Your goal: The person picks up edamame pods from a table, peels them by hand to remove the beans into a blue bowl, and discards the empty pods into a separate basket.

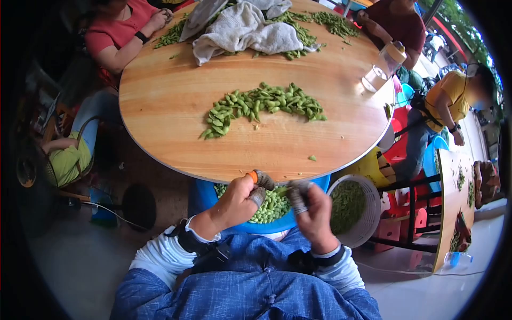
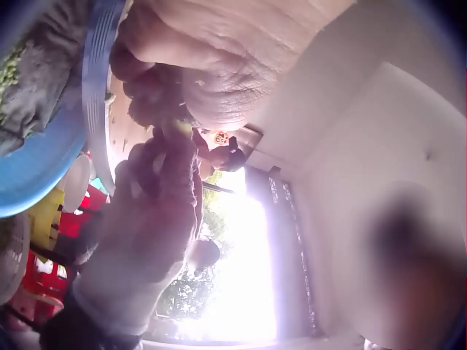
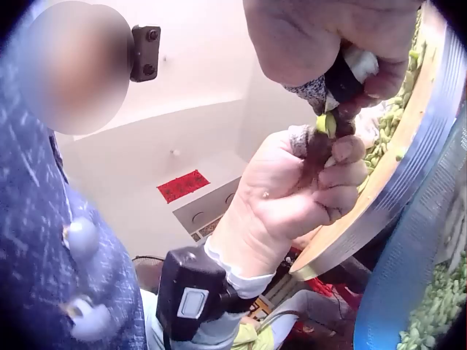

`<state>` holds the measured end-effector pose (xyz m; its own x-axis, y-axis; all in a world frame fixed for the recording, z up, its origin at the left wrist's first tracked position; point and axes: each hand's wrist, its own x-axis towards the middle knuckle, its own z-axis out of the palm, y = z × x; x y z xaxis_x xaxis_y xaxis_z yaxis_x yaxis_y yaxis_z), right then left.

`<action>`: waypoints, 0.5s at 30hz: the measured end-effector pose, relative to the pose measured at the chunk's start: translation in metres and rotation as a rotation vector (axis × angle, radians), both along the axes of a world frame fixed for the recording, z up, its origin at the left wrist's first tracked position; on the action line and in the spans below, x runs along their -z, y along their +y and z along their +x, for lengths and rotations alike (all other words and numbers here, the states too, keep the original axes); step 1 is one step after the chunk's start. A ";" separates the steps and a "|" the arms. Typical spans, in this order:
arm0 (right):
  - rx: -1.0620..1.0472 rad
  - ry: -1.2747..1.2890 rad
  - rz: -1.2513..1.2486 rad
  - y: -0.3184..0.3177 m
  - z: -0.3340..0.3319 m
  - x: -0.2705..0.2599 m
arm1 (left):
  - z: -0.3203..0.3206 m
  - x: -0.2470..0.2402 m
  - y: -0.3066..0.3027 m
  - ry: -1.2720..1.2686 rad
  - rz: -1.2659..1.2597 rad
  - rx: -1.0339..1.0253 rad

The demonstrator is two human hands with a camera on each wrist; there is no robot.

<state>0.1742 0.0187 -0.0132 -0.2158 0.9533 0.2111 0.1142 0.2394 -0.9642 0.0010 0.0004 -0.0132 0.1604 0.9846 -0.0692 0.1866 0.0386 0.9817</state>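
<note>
Over the blue basin (image 1: 200,205), which holds shelled green soybeans (image 1: 266,212), both hands meet at the table's near edge. A small green soybean pod (image 3: 326,125) is pinched between the fingertips of the left hand (image 3: 288,193) and the right hand (image 3: 328,36). Thumbs and some fingers wear dark and grey covers, with an orange band on the left hand (image 1: 240,200). The right hand (image 1: 316,216) has its fingers curled in toward the pod. In the left wrist view, the pod (image 2: 177,131) shows only as a bright yellow-green spot between the hands.
An arc of unshelled pods (image 1: 261,102) lies on the round wooden table (image 1: 176,117). Farther back are white towels (image 1: 240,32) over more pods and a clear bottle (image 1: 381,69). A white basket (image 1: 368,213) of pods stands right of the basin. Other people sit around.
</note>
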 end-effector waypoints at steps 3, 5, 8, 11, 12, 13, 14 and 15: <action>0.299 0.086 -0.137 0.014 0.057 0.014 | -0.005 -0.002 -0.014 0.262 -0.015 0.157; 0.516 0.314 -0.291 0.022 0.096 0.013 | -0.004 0.022 -0.018 0.484 -0.016 0.304; 0.695 0.571 -0.584 0.018 0.153 0.049 | 0.010 0.069 -0.015 0.673 -0.048 0.400; 0.547 0.426 -0.645 0.000 0.154 0.062 | 0.030 0.108 -0.005 0.821 -0.097 0.379; 0.611 0.372 -0.667 -0.001 0.145 0.065 | 0.036 0.118 -0.002 0.857 -0.091 0.383; 0.549 0.387 -0.688 -0.003 0.140 0.065 | 0.041 0.127 0.002 0.895 -0.084 0.384; 0.484 0.376 -0.694 -0.005 0.136 0.067 | 0.046 0.137 0.004 0.966 -0.096 0.400; 0.418 0.365 -0.700 -0.005 0.132 0.069 | 0.046 0.148 0.004 0.988 -0.085 0.401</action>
